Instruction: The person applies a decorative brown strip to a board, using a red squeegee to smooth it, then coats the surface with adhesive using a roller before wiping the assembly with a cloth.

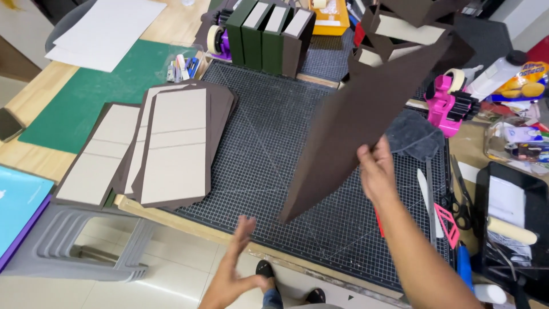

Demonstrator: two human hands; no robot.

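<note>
Right hand raises a dark brown sheet over the gridded cutting mat.

The right hand (376, 171) pinches the edge of the brown sheet (357, 123), which tilts steeply above the black cutting mat (269, 143). The left hand (231, 274) hovers near the mat's front edge, fingers spread wide, holding nothing. A stack of brown-bordered grey boards (166, 146) lies left of the mat. Green upright cases (266, 37) stand behind it. A yellow snack bag (526, 80) sits far right, beside a pink tape dispenser (449, 106).
</note>
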